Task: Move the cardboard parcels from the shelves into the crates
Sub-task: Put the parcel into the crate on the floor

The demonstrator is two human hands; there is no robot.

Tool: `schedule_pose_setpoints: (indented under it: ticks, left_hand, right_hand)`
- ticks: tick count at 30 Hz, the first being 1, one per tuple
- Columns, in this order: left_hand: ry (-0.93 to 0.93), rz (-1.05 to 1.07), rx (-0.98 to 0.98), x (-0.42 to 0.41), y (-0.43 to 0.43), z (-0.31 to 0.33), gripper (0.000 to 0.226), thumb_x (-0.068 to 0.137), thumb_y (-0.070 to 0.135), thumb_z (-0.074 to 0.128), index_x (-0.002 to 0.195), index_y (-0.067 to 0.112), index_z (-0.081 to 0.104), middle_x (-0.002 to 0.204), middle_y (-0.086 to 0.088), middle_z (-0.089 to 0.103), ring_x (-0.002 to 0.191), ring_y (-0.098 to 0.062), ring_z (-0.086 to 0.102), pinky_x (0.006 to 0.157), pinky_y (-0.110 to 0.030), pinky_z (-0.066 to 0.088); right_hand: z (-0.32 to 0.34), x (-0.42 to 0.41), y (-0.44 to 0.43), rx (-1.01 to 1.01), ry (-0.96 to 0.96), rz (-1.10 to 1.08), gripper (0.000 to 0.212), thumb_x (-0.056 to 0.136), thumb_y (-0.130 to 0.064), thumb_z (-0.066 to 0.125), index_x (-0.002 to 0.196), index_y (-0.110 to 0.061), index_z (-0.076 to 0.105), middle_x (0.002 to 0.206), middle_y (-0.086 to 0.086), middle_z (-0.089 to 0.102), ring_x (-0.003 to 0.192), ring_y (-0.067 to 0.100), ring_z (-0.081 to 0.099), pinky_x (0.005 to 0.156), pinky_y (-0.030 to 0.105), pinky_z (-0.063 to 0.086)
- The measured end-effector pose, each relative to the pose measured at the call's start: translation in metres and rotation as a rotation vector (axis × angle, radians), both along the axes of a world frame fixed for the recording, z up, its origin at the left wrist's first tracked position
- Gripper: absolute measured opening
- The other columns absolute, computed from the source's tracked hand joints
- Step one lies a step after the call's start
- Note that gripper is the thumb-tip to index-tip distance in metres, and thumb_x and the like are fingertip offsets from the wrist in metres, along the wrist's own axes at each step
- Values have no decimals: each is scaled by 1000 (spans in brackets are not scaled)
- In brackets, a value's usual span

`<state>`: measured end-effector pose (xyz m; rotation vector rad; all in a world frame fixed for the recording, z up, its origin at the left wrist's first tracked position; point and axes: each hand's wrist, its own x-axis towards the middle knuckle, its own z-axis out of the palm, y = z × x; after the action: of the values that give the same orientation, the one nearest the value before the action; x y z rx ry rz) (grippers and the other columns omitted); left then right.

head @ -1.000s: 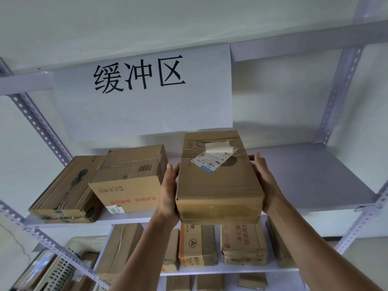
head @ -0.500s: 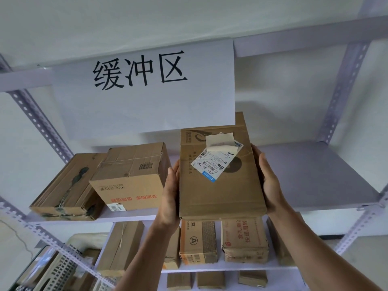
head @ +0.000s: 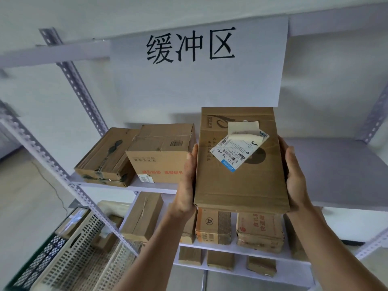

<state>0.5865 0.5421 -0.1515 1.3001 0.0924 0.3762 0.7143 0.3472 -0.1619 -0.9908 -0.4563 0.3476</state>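
A flat cardboard parcel point(head: 241, 181) with a peeling white shipping label is lifted in front of the upper shelf point(head: 340, 175), tilted so its top face shows. My left hand point(head: 188, 181) presses its left side and my right hand point(head: 294, 177) grips its right side, fingers curled round the edge. Two more parcels point(head: 161, 156) point(head: 107, 156) lie on the same shelf to the left. A cream perforated crate point(head: 79, 257) stands at the lower left with a parcel or two inside; a dark green crate point(head: 35, 263) sits beside it.
Several smaller parcels point(head: 260, 232) stand on the lower shelves behind my forearms. A white paper sign point(head: 195, 66) with black characters hangs from the top shelf rail. A perforated metal upright point(head: 42, 156) slants between the shelves and the crates. Bare floor lies at the left.
The parcel has come off the shelf and tilted up toward me, its top face now showing. My view has swung left and down, bringing the crates into sight.
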Motion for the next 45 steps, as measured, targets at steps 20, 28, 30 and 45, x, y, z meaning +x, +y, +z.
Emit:
schedule_pose_setpoints:
  ticks: [20, 28, 30, 45]
  left_hand:
    - [37, 80, -128, -270, 105, 14, 62, 114, 58, 13, 167, 37, 38, 170, -1, 47, 159, -24, 40, 133, -55, 26]
    - [121, 301, -122, -407, 190, -8, 67, 110, 64, 17, 169, 37, 32, 172, 2, 43, 159, -23, 40, 133, -57, 24]
    - [146, 398, -110, -434, 212, -15, 73, 105, 70, 24, 171, 39, 27, 173, 5, 41, 159, -21, 41, 133, -55, 26]
    - [267, 644, -117, -515, 450, -82, 70, 101, 79, 43, 152, 35, 59, 158, -6, 60, 142, -30, 61, 101, -41, 61]
  right_hand:
    - [23, -250, 114, -24, -104, 92, 59, 115, -54, 23, 162, -23, 40, 160, 13, 52, 141, 35, 57, 103, 54, 58]
    - [-1, -360, 224, -124, 75, 261, 59, 108, -62, 40, 145, -24, 66, 147, 9, 67, 135, 27, 65, 107, 44, 56]
    - [-4, -379, 255, -105, 67, 286, 59, 110, -55, 40, 155, -19, 53, 151, 13, 62, 135, 28, 64, 103, 41, 58]
    - [-86, -438, 526, -167, 86, 370, 55, 107, -44, 48, 159, -24, 45, 159, 0, 55, 150, 22, 48, 126, 58, 33]
